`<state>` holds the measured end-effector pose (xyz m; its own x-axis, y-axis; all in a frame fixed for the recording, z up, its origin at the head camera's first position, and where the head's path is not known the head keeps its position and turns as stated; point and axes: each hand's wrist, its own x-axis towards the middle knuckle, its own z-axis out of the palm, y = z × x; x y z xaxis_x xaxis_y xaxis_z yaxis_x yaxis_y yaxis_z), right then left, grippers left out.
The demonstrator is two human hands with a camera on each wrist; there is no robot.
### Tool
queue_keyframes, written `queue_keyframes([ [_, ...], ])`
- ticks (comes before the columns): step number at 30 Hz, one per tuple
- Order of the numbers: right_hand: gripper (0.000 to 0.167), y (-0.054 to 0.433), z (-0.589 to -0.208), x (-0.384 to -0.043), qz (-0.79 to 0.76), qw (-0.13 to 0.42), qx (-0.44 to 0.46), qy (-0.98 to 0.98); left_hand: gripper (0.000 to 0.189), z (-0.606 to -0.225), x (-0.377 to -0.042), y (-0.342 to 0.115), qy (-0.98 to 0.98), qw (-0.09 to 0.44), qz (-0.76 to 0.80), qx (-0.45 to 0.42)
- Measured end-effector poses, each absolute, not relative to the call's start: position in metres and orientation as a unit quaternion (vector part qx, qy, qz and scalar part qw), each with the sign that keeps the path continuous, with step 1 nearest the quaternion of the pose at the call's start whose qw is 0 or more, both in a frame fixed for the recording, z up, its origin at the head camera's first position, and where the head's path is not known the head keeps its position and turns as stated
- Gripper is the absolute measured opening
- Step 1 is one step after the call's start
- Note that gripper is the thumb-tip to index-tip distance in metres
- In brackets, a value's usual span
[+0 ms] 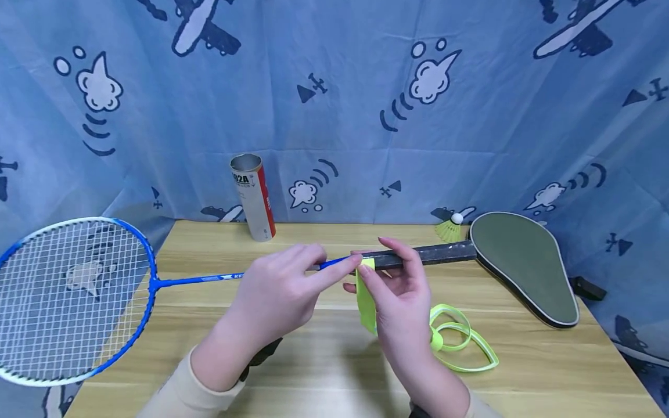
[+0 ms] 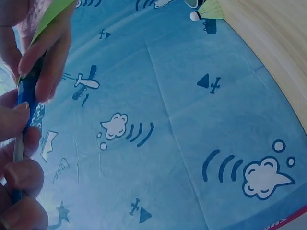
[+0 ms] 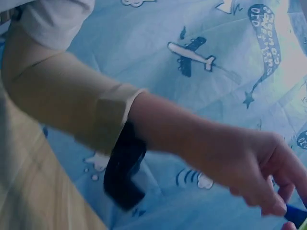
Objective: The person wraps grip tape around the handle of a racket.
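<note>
In the head view, a blue-framed badminton racket with white strings extends across a pale wood-grain tabletop, its head at the far left and its black handle pointing right. The left hand is curled around the slim blue shaft, its index finger reaching to the handle's near end. There, the right hand pinches a flat lime-yellow strip against the handle; the strip hangs down beside the thumb. Lime-green loops lie just right of that wrist. Farther back stand a white-and-red cylindrical tube, upright, and a yellow shuttlecock with a white tip, near a dark green, pear-shaped case.

In the left wrist view, fingers close around the shaft, with the strip above them.

In the right wrist view, a beige sleeve and black wrist strap lead to the left hand, beside the racket's blue part at the right edge.
</note>
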<state>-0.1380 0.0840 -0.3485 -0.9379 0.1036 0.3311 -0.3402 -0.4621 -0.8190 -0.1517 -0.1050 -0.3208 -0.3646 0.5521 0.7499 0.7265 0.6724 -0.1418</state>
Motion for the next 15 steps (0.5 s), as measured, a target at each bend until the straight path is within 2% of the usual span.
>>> queue_keyframes([
  [3, 0.070, 0.086, -0.355, -0.135, 0.825, 0.145, 0.139, -0.528, 0.057, -0.319, -0.150, -0.106, -0.831, 0.394, -0.115, -0.376],
  [5, 0.071, 0.087, -0.361, -0.132, 0.815, 0.167, 0.168, -0.529, 0.059, -0.318, -0.148, -0.107, -0.838, 0.387, -0.120, -0.365],
  [9, 0.056, 0.086, -0.368, -0.127, 0.814, 0.185, 0.185, -0.518, 0.061, -0.317, -0.146, -0.107, -0.848, 0.379, -0.125, -0.349],
  [13, 0.040, 0.088, -0.370, -0.131, 0.811, 0.148, 0.135, -0.550, 0.060, -0.317, -0.141, -0.106, -0.853, 0.366, -0.138, -0.346],
  [15, 0.039, 0.092, -0.371, -0.136, 0.808, 0.128, 0.132, -0.560, 0.057, -0.316, -0.138, -0.106, -0.857, 0.346, -0.153, -0.350],
])
